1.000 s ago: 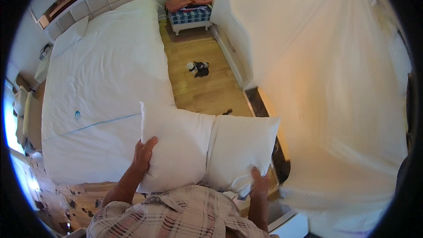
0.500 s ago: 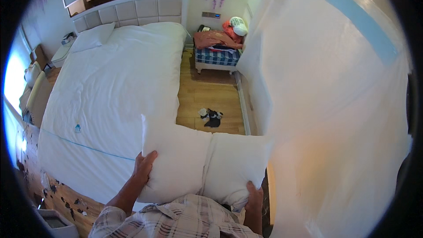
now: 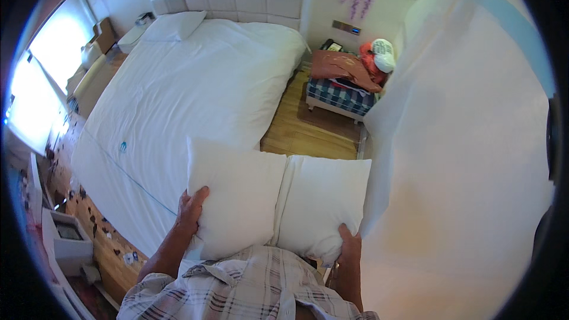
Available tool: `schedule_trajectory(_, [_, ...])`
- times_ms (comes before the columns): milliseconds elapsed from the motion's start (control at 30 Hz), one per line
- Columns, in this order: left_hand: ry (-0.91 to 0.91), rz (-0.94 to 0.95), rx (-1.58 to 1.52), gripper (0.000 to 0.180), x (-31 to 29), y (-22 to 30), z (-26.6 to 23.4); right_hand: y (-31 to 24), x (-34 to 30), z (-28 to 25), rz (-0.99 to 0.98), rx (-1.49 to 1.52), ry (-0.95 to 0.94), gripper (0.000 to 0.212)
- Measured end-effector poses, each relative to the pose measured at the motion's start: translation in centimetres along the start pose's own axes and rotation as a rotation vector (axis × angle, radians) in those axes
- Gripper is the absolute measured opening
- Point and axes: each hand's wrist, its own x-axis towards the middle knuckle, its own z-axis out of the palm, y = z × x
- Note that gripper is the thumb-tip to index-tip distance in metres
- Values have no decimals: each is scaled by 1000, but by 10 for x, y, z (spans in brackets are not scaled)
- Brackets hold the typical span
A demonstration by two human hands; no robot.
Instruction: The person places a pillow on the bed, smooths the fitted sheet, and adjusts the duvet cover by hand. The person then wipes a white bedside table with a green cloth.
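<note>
Two white pillows, a left pillow (image 3: 237, 195) and a right pillow (image 3: 323, 201), are pressed side by side in front of my body. My left hand (image 3: 192, 206) is closed on the outer edge of the left pillow, thumb on top. On the other side, my right hand (image 3: 348, 242) grips the lower outer corner of the right pillow; its fingers are hidden underneath. Ahead and to the left lies a bed (image 3: 178, 95) under a smooth white cover with a thin blue line near its foot. Another white pillow (image 3: 175, 26) rests against the padded headboard (image 3: 237, 6).
A checked blue bench (image 3: 338, 96) beside the bed bears a brown cover (image 3: 344, 68) and a white-and-red bundle (image 3: 382, 56). Whitish sheeting (image 3: 462, 142) hangs close on my right. Dark scraps litter the wooden floor (image 3: 95, 213) at left, near a white box-shaped unit (image 3: 68, 234).
My view has turned left, so the bed and bench sit farther right. Both hands keep hold of the pillows, which now hide the dark cloth on the floor.
</note>
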Motion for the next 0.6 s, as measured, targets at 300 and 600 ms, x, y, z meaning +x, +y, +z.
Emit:
schedule_trajectory(300, [113,-30,-126,47,130,13,47,-35,163,93,91,-76,-59,44])
schedule_trajectory(600, [57,-17,-162,46,318,101,72,-94,279,271,-67,-135,-183,58])
